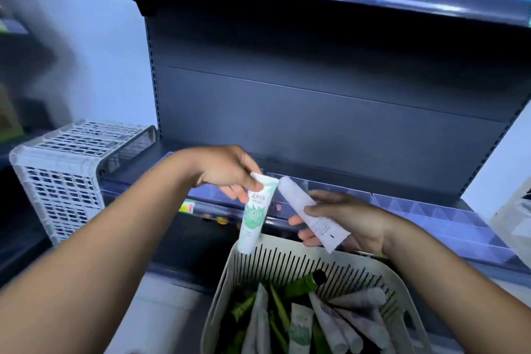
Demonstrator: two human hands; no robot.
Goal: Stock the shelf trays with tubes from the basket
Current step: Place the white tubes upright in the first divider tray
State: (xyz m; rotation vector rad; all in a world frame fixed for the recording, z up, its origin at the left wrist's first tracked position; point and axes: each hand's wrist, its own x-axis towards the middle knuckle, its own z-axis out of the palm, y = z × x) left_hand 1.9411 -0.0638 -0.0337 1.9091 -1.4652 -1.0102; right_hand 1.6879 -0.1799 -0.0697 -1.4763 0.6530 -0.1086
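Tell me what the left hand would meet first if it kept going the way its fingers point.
Probably the grey-white tube in the right hand. The left hand, pinching a green-and-white tube, points rightward; the tubes' tops already look nearly touching, though depth is unclear.

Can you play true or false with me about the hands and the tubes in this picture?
1. Each hand holds one tube. True: the left hand pinches the green and white tube, and the right hand holds the white tube.
2. The basket is empty. False: the basket still holds many green and white tubes.
3. Both held tubes already sit in the shelf trays. False: they are in the air above the basket, in front of the clear shelf trays.
4. A second, white basket lies on its side at the left. True: the white basket is tipped over.
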